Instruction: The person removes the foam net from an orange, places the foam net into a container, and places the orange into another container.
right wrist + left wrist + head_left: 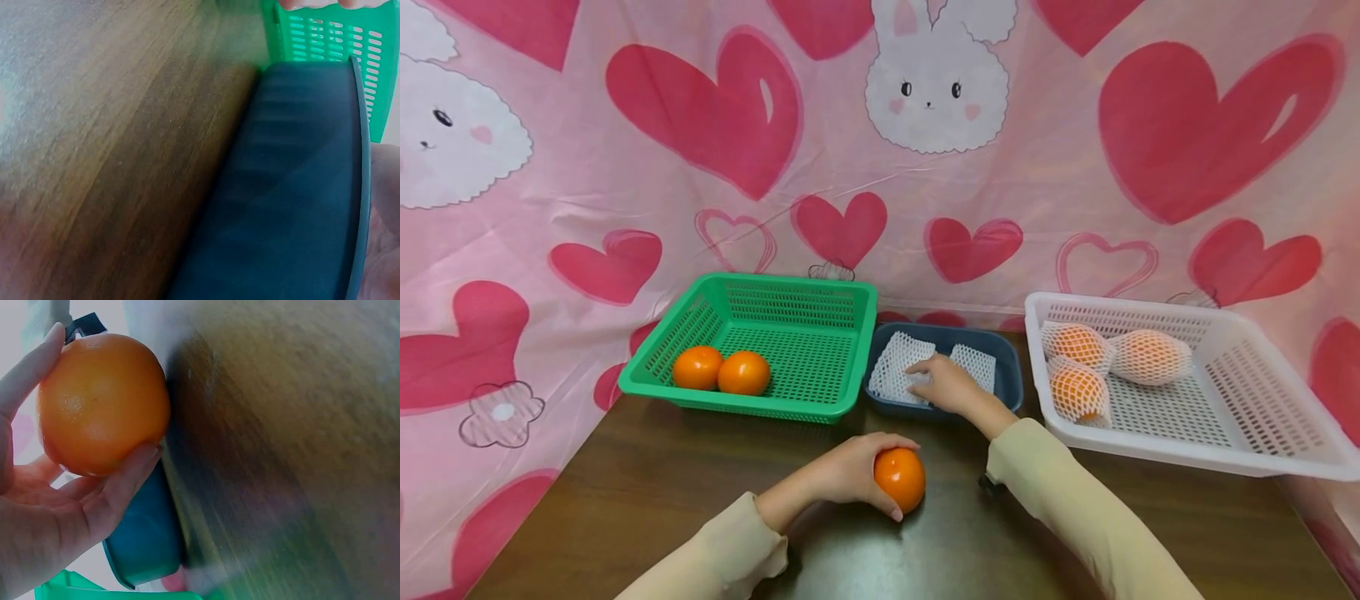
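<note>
My left hand (853,471) grips an orange (901,480) at the table's front middle, thumb on the near side and fingers over the far side. The left wrist view shows the same orange (103,403) between thumb and fingers. Over a dark blue tray (1009,367), my right hand (951,383) reaches with thumb and fingers apart at the edge of a white foam net sleeve (891,367). A second foam net (976,367) lies to its right in the tray. The tray's wall (294,187) hides most of that hand in the right wrist view.
A green basket (805,407) with two bare oranges (744,372) stands left of the tray. On the right is a white basket (1150,450) holding three net-wrapped oranges (1150,357). Behind everything hangs a pink heart-printed cloth (835,167). The brown wooden table (647,467) lies beneath.
</note>
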### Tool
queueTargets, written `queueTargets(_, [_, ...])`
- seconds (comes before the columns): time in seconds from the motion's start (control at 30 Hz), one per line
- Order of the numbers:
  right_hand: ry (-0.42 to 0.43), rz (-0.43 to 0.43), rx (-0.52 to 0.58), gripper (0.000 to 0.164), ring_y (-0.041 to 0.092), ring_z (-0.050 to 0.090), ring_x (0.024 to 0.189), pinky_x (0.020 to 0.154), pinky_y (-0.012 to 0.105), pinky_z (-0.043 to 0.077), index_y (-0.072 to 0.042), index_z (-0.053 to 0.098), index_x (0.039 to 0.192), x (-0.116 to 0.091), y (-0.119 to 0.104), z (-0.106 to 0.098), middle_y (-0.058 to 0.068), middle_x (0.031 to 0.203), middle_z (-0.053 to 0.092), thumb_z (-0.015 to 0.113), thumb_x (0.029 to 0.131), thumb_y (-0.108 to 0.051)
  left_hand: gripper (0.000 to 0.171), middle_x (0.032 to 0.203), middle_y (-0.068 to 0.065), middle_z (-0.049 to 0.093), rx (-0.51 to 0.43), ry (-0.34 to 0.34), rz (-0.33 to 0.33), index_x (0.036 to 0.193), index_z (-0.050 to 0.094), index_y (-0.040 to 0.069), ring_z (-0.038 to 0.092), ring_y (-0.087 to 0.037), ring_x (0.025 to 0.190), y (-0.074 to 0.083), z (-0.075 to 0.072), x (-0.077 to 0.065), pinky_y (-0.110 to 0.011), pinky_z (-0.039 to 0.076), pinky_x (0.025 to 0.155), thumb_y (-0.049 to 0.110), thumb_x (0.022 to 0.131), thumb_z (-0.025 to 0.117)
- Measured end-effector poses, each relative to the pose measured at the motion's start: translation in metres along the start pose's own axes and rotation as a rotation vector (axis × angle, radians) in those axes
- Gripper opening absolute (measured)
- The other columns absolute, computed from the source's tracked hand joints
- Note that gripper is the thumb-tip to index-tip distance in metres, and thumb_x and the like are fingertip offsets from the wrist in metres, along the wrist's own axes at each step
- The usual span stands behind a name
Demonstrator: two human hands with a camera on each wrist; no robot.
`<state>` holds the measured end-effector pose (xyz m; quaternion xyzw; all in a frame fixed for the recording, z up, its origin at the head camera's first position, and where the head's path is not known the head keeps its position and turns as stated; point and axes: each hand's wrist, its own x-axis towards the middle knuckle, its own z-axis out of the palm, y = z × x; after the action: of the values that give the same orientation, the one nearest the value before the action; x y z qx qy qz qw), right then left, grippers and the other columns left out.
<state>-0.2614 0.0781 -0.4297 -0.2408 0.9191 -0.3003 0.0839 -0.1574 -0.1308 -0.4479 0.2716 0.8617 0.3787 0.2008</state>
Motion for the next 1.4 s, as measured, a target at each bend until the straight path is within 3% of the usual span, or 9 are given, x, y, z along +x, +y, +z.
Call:
queueTargets(0.03, [0.016, 0.004, 0.016, 0.031, 0.028, 0.07, 0.092, 0.091, 0.047, 0.056, -0.004, 0.073, 0.125, -0.001, 0.0, -0.001, 0.021, 0.125, 0.066, 0.072, 0.096, -0.015, 0.075, 0.135, -0.005, 0.061, -0.021, -0.002, -0.025, 0.138, 0.062, 0.014, 0.057, -0.016, 0.108, 0.011, -0.004, -0.003, -0.037, 0.051, 0.092, 0.022, 0.072, 0.095])
queueTargets(0.13, [0.052, 0.014, 0.056, 0.029, 0.02, 0.067, 0.074, 0.077, 0.037, 0.06, -0.004, 0.073, 0.124, -0.003, -0.001, -0.003, 0.019, 0.12, 0.067, 0.072, 0.096, -0.013, 0.074, 0.133, -0.005, 0.062, -0.02, 0.002, -0.028, 0.137, 0.063, 0.013, 0.057, -0.015, 0.106, 0.013, -0.003, -0.004, -0.033, 0.051, 0.09, 0.022, 0.072, 0.095])
queueTargets(0.4, [0.112, -0.021, 0.104, 0.028, 0.026, 0.069, 0.092, 0.071, 0.034, 0.06, -0.005, 0.073, 0.123, -0.009, -0.006, -0.008, 0.015, 0.119, 0.069, 0.072, 0.096, -0.013, 0.072, 0.125, 0.0, 0.064, 0.002, 0.022, -0.01, 0.137, 0.063, 0.015, 0.057, -0.013, 0.1, 0.019, -0.009, -0.006, -0.031, 0.052, 0.085, 0.029, 0.073, 0.094])
queueTargets(0.73, [0.139, -0.076, 0.1, 0.028, 0.017, 0.064, 0.072, 0.06, 0.028, 0.057, -0.005, 0.074, 0.122, -0.016, -0.019, -0.01, 0.012, 0.107, 0.072, 0.073, 0.095, -0.013, 0.071, 0.123, 0.004, 0.063, -0.017, 0.061, 0.024, 0.139, 0.061, 0.015, 0.059, -0.012, 0.099, 0.031, -0.02, -0.017, -0.029, 0.054, 0.081, 0.036, 0.078, 0.09])
queueTargets(0.93, [0.094, -0.097, 0.194, 0.032, 0.021, 0.068, 0.075, 0.066, 0.03, 0.059, -0.002, 0.072, 0.125, -0.016, -0.028, -0.007, 0.01, 0.103, 0.074, 0.071, 0.096, -0.014, 0.069, 0.122, 0.006, 0.064, -0.016, 0.139, 0.06, 0.14, 0.061, 0.021, 0.059, -0.015, 0.101, 0.045, -0.034, -0.026, -0.03, 0.055, 0.081, 0.04, 0.08, 0.088])
queueTargets(1.17, [0.0, -0.064, 0.37, 0.044, 0.023, 0.07, 0.087, 0.082, 0.036, 0.06, 0.003, 0.062, 0.138, -0.017, -0.037, 0.001, 0.012, 0.106, 0.073, 0.068, 0.098, -0.015, 0.069, 0.127, 0.004, 0.064, -0.039, 0.194, 0.069, 0.142, 0.059, 0.019, 0.06, -0.018, 0.105, 0.058, -0.048, -0.035, -0.032, 0.056, 0.083, 0.038, 0.082, 0.086])
queueTargets(1.4, [0.023, -0.019, 0.465, 0.048, 0.028, 0.069, 0.095, 0.088, 0.04, 0.058, 0.002, 0.06, 0.14, -0.017, -0.042, 0.01, 0.018, 0.119, 0.07, 0.067, 0.096, -0.014, 0.071, 0.127, 0.001, 0.063, -0.067, 0.269, 0.043, 0.145, 0.056, 0.017, 0.06, -0.022, 0.105, 0.062, -0.068, -0.041, -0.036, 0.056, 0.082, 0.036, 0.083, 0.085])
